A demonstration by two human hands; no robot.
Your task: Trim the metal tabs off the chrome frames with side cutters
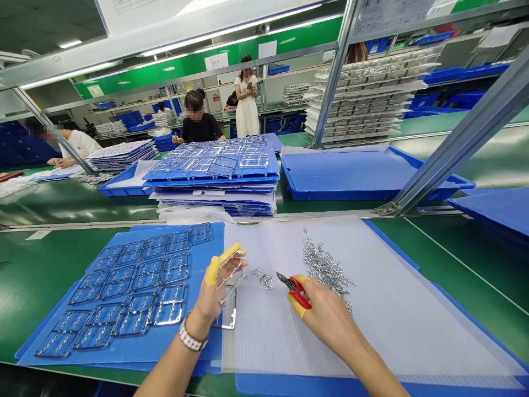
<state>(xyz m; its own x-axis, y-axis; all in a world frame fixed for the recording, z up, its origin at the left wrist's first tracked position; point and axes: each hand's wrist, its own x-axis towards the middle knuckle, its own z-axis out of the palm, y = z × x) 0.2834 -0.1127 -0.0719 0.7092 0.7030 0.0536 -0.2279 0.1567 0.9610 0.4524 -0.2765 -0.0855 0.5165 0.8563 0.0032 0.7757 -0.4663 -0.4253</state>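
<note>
My left hand (210,298), with yellow finger covers on the thumb and a finger, holds a thin silver metal frame (233,288) tilted on edge. To its right, my right hand (328,314), also with yellow finger covers, is wrapped around red-handled cutting nippers (298,291). The nippers' tips point toward the frame but are apart from it. Between the hands, a small cluster of tiny metal pieces (264,280) lies on a translucent white sheet (273,336). A larger pile of such pieces (324,267) lies beyond my right hand. Another frame (230,326) lies partly hidden under my left hand.
Rows of metal frames (132,315) lie on a blue sheet (198,342) at left. Behind stand a stack of blue sheets (215,182) bearing frames and a blue tray (343,173). A slanted metal post (458,132) rises at right. Several people are across the benches.
</note>
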